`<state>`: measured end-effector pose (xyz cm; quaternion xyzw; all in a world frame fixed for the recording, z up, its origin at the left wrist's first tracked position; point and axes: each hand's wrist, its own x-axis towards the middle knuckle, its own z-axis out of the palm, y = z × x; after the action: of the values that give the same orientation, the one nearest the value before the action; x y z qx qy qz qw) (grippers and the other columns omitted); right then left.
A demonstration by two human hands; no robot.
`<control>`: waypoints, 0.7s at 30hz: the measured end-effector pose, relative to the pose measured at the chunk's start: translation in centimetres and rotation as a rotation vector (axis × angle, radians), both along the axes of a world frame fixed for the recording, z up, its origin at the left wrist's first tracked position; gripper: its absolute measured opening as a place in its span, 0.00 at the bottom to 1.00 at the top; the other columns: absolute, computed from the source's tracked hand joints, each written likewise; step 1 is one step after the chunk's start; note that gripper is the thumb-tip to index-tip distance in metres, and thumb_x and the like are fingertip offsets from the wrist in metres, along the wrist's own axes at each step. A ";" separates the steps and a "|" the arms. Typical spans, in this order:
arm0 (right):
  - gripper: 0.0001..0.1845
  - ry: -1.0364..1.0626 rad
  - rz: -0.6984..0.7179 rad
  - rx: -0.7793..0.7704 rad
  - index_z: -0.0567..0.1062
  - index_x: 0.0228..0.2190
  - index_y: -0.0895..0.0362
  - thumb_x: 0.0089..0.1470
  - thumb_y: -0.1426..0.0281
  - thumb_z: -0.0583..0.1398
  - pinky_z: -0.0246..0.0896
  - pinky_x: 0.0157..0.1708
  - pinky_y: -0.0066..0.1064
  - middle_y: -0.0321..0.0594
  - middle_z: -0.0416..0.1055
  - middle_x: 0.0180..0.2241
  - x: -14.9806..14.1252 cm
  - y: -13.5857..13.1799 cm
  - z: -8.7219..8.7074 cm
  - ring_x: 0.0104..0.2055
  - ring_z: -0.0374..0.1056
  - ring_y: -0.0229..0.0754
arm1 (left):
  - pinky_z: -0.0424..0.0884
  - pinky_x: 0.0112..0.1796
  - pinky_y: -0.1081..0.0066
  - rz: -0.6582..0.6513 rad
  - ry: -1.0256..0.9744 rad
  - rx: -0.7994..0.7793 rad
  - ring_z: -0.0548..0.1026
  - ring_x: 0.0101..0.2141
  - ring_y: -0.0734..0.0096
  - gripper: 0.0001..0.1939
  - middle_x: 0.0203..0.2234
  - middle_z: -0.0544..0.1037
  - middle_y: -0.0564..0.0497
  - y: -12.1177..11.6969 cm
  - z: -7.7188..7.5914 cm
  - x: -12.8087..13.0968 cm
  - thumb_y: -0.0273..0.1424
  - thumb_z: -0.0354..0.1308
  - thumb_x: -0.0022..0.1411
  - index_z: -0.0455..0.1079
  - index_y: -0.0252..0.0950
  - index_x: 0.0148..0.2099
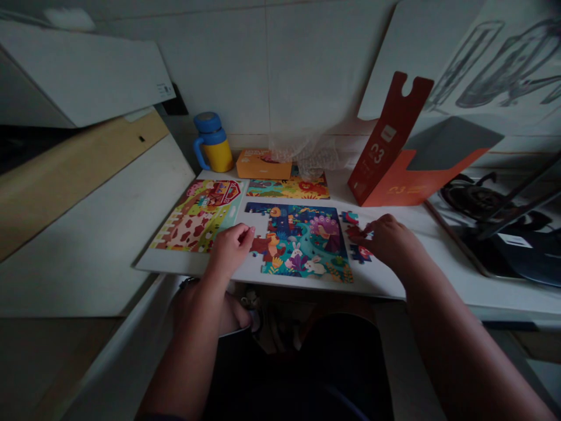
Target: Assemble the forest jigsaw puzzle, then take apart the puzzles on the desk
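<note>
A partly assembled jigsaw puzzle (315, 242) with rabbits, a peacock and a fox lies on the white table, with a gap along its left side. My left hand (230, 248) hovers beside that gap, fingers curled closed, and nothing shows in them. To the right of the puzzle is a short column of loose puzzle pieces (363, 252). Over this column my right hand (390, 240) pinches what looks like a puzzle piece, mostly hidden by the fingers.
A cow picture sheet (188, 231) lies at the left, with another colourful puzzle (289, 188) behind. At the back stand a blue-and-yellow mug (218, 149), an orange box (263, 166) and bubble wrap (313, 155). An open red-orange carton (394, 175) and black items (521, 248) occupy the right.
</note>
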<state>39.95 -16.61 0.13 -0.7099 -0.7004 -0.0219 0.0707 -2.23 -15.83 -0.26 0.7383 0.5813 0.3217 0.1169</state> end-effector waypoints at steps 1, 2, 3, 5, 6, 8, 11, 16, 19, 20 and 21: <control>0.27 0.013 0.009 -0.010 0.87 0.39 0.57 0.57 0.47 0.63 0.66 0.42 0.46 0.56 0.73 0.40 0.1 0.1 0.0 0.35 0.71 0.53 | 0.62 0.31 0.71 0.005 -0.006 0.001 0.72 0.25 0.70 0.19 0.23 0.77 0.52 0.0 0.0 0.0 0.44 0.53 0.73 0.71 0.40 0.33; 0.27 0.022 0.014 -0.022 0.87 0.38 0.56 0.56 0.47 0.64 0.66 0.41 0.46 0.55 0.72 0.40 0.2 0.2 0.1 0.33 0.70 0.52 | 0.62 0.30 0.71 0.006 -0.009 0.001 0.72 0.25 0.70 0.18 0.23 0.77 0.52 0.0 0.0 0.0 0.44 0.53 0.73 0.71 0.40 0.33; 0.26 0.030 0.014 -0.035 0.87 0.38 0.56 0.56 0.46 0.64 0.66 0.41 0.46 0.55 0.72 0.40 0.3 0.4 0.1 0.32 0.70 0.51 | 0.62 0.30 0.71 0.002 -0.010 0.003 0.72 0.25 0.70 0.18 0.23 0.77 0.52 0.0 -0.1 0.0 0.44 0.53 0.73 0.71 0.40 0.33; 0.26 0.041 0.006 -0.057 0.87 0.37 0.55 0.55 0.46 0.64 0.67 0.39 0.46 0.55 0.71 0.41 0.4 0.6 0.1 0.31 0.70 0.50 | 0.62 0.30 0.71 -0.006 -0.015 0.004 0.72 0.25 0.70 0.18 0.23 0.77 0.52 0.0 -0.1 0.0 0.44 0.53 0.73 0.71 0.40 0.33; 0.27 0.046 0.005 -0.061 0.87 0.37 0.55 0.55 0.46 0.64 0.67 0.38 0.46 0.55 0.71 0.42 0.5 0.7 0.0 0.31 0.70 0.49 | 0.62 0.30 0.71 -0.010 -0.017 0.001 0.72 0.26 0.70 0.18 0.23 0.77 0.52 0.0 -0.1 0.0 0.44 0.53 0.73 0.71 0.40 0.33; 0.27 0.051 0.011 -0.054 0.86 0.37 0.55 0.55 0.45 0.64 0.67 0.37 0.45 0.55 0.71 0.43 0.6 0.7 -0.2 0.31 0.70 0.48 | 0.61 0.30 0.71 -0.015 -0.015 -0.012 0.71 0.25 0.70 0.19 0.23 0.77 0.52 0.0 -0.1 0.0 0.44 0.52 0.74 0.71 0.40 0.33; 0.26 0.063 0.041 -0.041 0.86 0.36 0.56 0.54 0.46 0.64 0.68 0.37 0.44 0.53 0.71 0.43 0.7 0.9 -0.2 0.31 0.70 0.47 | 0.61 0.29 0.71 -0.024 0.002 -0.030 0.71 0.25 0.70 0.19 0.24 0.76 0.52 0.0 -0.1 0.0 0.44 0.52 0.74 0.71 0.40 0.33; 0.23 0.135 0.015 -0.108 0.85 0.34 0.54 0.50 0.47 0.68 0.67 0.36 0.42 0.50 0.73 0.37 1.0 1.6 0.3 0.33 0.72 0.49 | 0.60 0.30 0.70 -0.037 0.019 -0.015 0.69 0.25 0.71 0.19 0.24 0.76 0.53 0.1 -0.1 -0.1 0.44 0.52 0.74 0.69 0.39 0.33; 0.25 0.210 -0.014 -0.115 0.81 0.35 0.54 0.47 0.46 0.69 0.64 0.32 0.39 0.49 0.76 0.36 1.4 1.7 0.4 0.34 0.73 0.51 | 0.60 0.30 0.70 -0.035 0.019 -0.006 0.68 0.24 0.71 0.20 0.23 0.74 0.54 0.1 -0.1 0.0 0.44 0.52 0.74 0.69 0.39 0.32; 0.24 0.244 -0.018 -0.115 0.79 0.35 0.54 0.47 0.47 0.69 0.62 0.31 0.38 0.47 0.77 0.35 1.5 1.6 0.4 0.33 0.72 0.50 | 0.59 0.30 0.70 -0.034 0.020 -0.005 0.67 0.24 0.72 0.20 0.22 0.73 0.54 0.1 -0.1 0.0 0.44 0.52 0.74 0.69 0.39 0.32; 0.23 0.278 -0.016 -0.115 0.77 0.35 0.54 0.48 0.48 0.68 0.60 0.30 0.37 0.45 0.77 0.33 1.6 1.5 0.4 0.32 0.71 0.48 | 0.59 0.30 0.70 -0.033 0.020 -0.005 0.67 0.23 0.72 0.20 0.22 0.73 0.54 0.1 -0.1 0.0 0.44 0.52 0.74 0.69 0.39 0.31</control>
<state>41.59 -15.07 0.52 -0.7147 -0.6781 0.1160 0.1260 -2.23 -15.77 -0.38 0.7507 0.5709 0.3107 0.1183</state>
